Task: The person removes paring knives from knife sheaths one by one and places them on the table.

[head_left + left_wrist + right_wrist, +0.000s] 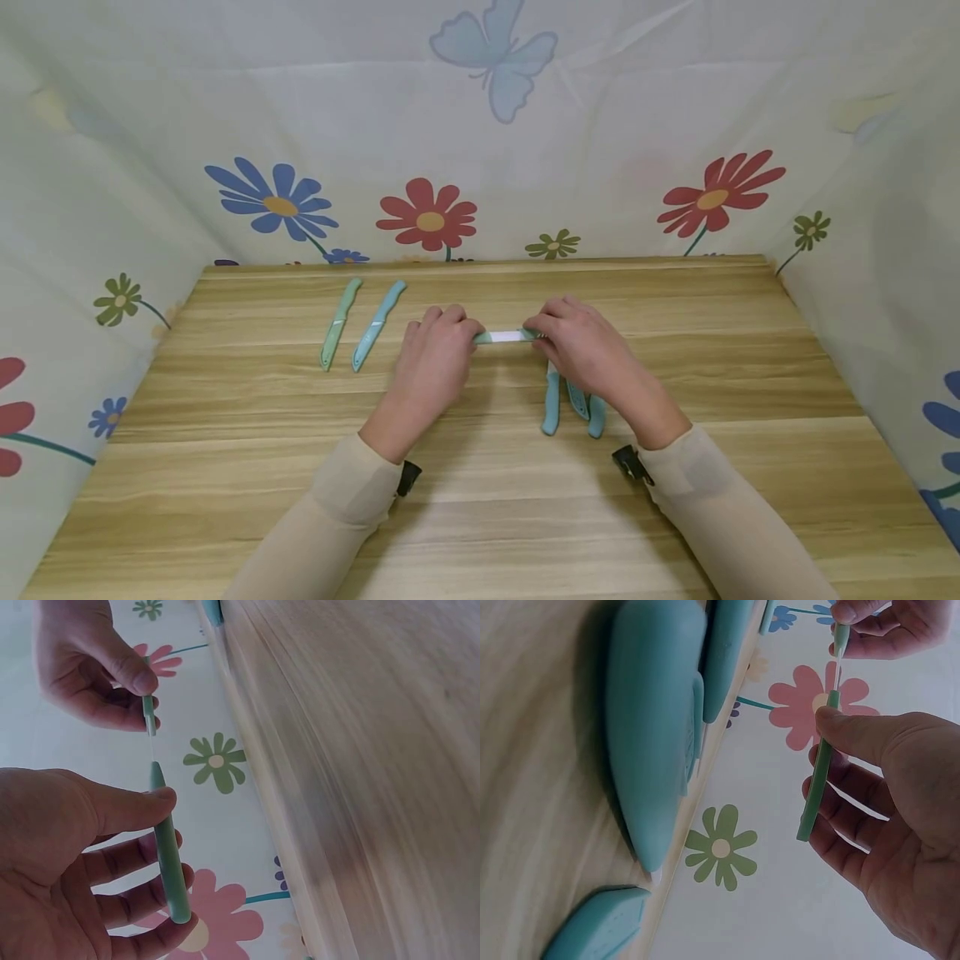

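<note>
A white cloth backdrop (360,108) printed with coloured flowers and a blue butterfly surrounds a wood-grain worktop (480,517). Above it, near the middle, a small knife with a pale green handle (169,859) and white blade (506,337) lies level between two hands. The left hand (438,358) has its grip closed around the handle; the right hand's (588,346) grip pinches a slim green sheath (820,780) at the blade's other end. Two blue handles (551,404) and a blue perforated sheath (577,402) lie below the right hand. Left of the hands rest a green sheathed knife (340,327) and a light-blue sheathed knife (378,327), side by side, apart.
</note>
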Demonstrator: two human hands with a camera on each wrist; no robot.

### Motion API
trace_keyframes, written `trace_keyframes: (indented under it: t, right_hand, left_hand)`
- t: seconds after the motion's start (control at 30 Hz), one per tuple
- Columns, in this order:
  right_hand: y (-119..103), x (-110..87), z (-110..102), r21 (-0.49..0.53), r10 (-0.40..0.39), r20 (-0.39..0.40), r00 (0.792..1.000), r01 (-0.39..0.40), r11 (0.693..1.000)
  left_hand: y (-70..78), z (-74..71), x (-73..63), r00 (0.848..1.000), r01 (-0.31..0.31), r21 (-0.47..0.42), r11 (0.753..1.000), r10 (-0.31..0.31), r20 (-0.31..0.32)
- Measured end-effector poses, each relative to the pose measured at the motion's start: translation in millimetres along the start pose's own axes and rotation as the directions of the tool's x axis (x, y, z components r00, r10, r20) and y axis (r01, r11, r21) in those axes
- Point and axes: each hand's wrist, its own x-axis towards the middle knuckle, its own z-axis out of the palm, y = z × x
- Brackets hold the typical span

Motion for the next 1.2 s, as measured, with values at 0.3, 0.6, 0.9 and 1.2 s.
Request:
trace_keyframes:
  t: [0.3,0.6,0.9,1.2]
  right_hand:
    - [0.8,0.8,-2.0,-0.002,0.015,0.012,1.0,-0.015,1.0]
    - [1.9,0.1,-2.6,0.003,0.027,0.016,1.0,-0.027,1.0]
    - [3.4,-0.5,-3.9,0.003,0.025,0.004,1.0,-0.025,1.0]
    - [4.6,-1.8,-4.9,0.005,0.027,0.002,1.0,-0.027,1.0]
  left_hand:
    - [-0.4,0.7,0.8,1.0,0.005,0.002,1.0,-0.005,0.003]
    - [-1.0,0.3,0.8,1.0,0.004,0.002,1.0,-0.004,-0.01]
    - [-2.6,-0.6,0.3,1.0,0.001,0.011,1.0,0.0,-0.023]
    - [-3.3,-0.3,-0.2,1.0,0.003,0.012,1.0,-0.003,-0.023]
